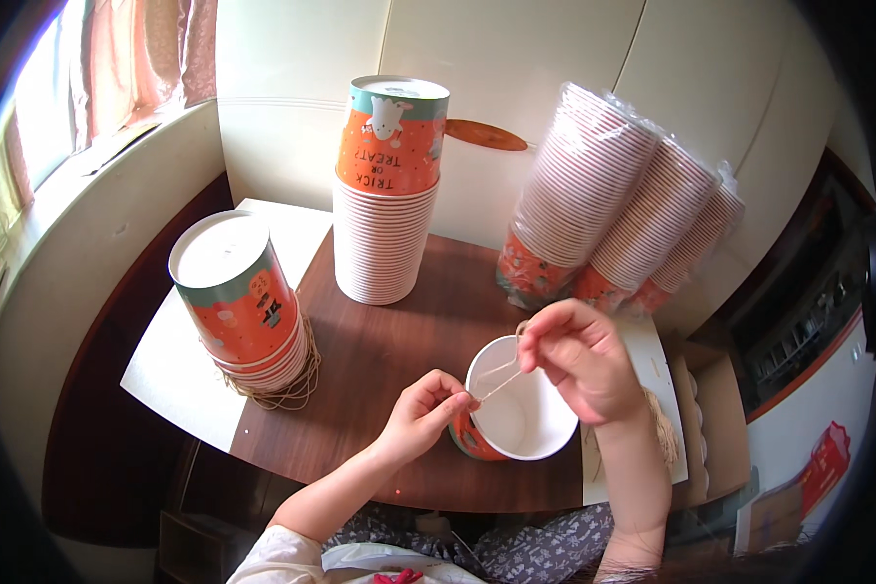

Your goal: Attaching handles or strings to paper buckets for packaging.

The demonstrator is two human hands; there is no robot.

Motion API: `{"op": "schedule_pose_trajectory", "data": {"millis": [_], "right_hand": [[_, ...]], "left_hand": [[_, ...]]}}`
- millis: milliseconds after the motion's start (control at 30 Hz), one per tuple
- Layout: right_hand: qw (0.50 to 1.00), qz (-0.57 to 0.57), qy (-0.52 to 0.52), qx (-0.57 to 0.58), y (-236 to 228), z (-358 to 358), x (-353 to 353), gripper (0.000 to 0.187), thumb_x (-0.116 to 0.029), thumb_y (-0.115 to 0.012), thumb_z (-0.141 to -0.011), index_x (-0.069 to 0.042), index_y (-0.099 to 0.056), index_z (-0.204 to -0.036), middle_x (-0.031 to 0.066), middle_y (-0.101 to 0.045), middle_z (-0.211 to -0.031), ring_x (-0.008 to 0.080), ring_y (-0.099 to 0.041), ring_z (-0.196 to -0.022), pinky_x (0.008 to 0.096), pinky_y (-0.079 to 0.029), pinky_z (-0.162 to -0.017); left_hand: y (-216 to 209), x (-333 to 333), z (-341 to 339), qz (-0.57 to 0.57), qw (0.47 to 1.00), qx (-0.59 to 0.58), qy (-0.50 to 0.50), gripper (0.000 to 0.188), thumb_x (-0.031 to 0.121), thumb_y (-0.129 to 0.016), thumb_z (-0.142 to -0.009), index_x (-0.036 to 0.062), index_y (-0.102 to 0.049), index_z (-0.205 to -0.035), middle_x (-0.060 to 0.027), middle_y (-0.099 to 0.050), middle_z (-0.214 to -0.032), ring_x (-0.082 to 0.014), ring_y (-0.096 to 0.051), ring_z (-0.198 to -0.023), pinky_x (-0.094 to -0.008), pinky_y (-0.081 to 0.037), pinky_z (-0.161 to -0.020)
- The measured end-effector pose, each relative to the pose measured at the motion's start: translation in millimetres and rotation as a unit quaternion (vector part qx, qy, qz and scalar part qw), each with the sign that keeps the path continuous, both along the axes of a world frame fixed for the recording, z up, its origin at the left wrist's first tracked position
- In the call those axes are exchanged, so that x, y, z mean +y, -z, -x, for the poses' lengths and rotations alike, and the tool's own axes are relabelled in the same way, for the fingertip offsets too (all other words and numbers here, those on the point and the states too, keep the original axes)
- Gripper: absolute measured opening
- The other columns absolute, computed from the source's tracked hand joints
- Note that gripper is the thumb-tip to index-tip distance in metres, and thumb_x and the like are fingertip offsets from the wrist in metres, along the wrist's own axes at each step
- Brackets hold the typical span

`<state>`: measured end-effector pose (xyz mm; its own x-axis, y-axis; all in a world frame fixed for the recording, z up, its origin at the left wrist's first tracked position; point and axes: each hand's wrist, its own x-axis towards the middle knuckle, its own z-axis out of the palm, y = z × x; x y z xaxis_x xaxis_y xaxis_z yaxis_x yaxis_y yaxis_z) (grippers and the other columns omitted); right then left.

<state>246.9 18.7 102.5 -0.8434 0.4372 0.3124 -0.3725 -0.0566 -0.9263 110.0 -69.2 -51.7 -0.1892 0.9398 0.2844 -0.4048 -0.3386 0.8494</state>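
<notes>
An orange paper bucket (pixel 540 428) with a white inside stands on the table in front of me, its mouth tilted up toward me. A thin tan string (pixel 502 374) stretches across its mouth between my two hands. My left hand (pixel 423 414) is closed at the near left rim, pinching the string between thumb and finger. Higher up, over the right side of the mouth, my right hand (pixel 584 355) is closed on the string's other part, where a small loop shows at the fingertips. Whether the string passes through the bucket's wall is too small to tell.
A tall upside-down bucket stack (pixel 384 234) stands at the back. Left of it, a shorter stack (pixel 238 311) has string loops (pixel 307 380) round its base. Plastic-wrapped bucket stacks (pixel 584 185) lean at the back right. Loose strings (pixel 664 423) lie beside my right forearm; a cardboard box (pixel 720 419) stands beyond.
</notes>
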Motion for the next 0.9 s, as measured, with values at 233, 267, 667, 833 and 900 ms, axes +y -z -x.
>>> {"op": "schedule_pose_trajectory", "data": {"millis": [233,267,667,833,900], "right_hand": [[0.978,-0.011,0.151,0.144,-37.8,-31.9,7.8,0.017,-0.001,-0.049,-0.086,0.000,-0.055,-0.102,0.0097,-0.058,-0.091,0.0125,-0.055,-0.070,0.0308,-0.049,-0.071],[0.969,-0.049,0.191,0.149,-40.4,-46.5,11.4,0.017,-0.002,-0.050,-0.086,0.000,-0.056,-0.102,0.0096,-0.059,-0.089,0.0125,-0.055,-0.071,0.0298,-0.049,-0.071],[0.624,-0.545,0.355,-0.433,65.6,-94.6,21.4,0.015,-0.011,-0.059,-0.077,-0.005,-0.064,-0.089,0.0128,-0.058,-0.086,0.0292,-0.057,-0.078,0.0381,-0.047,-0.071],[0.790,-0.524,0.239,-0.210,85.9,-28.0,-3.9,0.024,-0.009,-0.067,-0.070,-0.008,-0.056,-0.091,0.0092,-0.053,-0.092,0.0258,-0.056,-0.086,0.0334,-0.047,-0.077],[0.715,-0.640,0.226,-0.167,92.8,-16.6,-1.4,0.023,-0.009,-0.067,-0.069,-0.010,-0.053,-0.087,0.0073,-0.050,-0.095,0.0259,-0.055,-0.087,0.0394,-0.045,-0.082]], "left_hand": [[1.3,1.0,5.6,0.009,1.000,-0.008,0.001,0.011,0.013,-0.051,-0.091,0.0017,-0.049,-0.088,-0.0042,-0.059,-0.086,-0.0109,-0.057,-0.086,-0.0247,-0.046,-0.079],[-0.2,2.3,4.7,0.005,1.000,-0.010,0.008,0.011,0.013,-0.051,-0.091,0.0017,-0.049,-0.088,-0.0042,-0.059,-0.086,-0.0109,-0.057,-0.086,-0.0247,-0.046,-0.079],[-10.3,8.5,10.8,0.077,0.995,0.030,0.053,0.009,0.010,-0.051,-0.091,0.0013,-0.050,-0.088,-0.0058,-0.062,-0.085,-0.0097,-0.058,-0.082,-0.0227,-0.046,-0.074],[-16.0,8.2,14.3,0.082,0.995,0.040,0.028,0.009,0.009,-0.052,-0.090,0.0009,-0.052,-0.087,-0.0051,-0.061,-0.084,-0.0087,-0.056,-0.079,-0.0220,-0.046,-0.073],[-17.6,9.6,12.1,0.076,0.996,0.029,0.024,0.008,0.011,-0.054,-0.089,0.0034,-0.053,-0.086,-0.0011,-0.058,-0.080,-0.0053,-0.052,-0.072,-0.0187,-0.042,-0.065]]}}
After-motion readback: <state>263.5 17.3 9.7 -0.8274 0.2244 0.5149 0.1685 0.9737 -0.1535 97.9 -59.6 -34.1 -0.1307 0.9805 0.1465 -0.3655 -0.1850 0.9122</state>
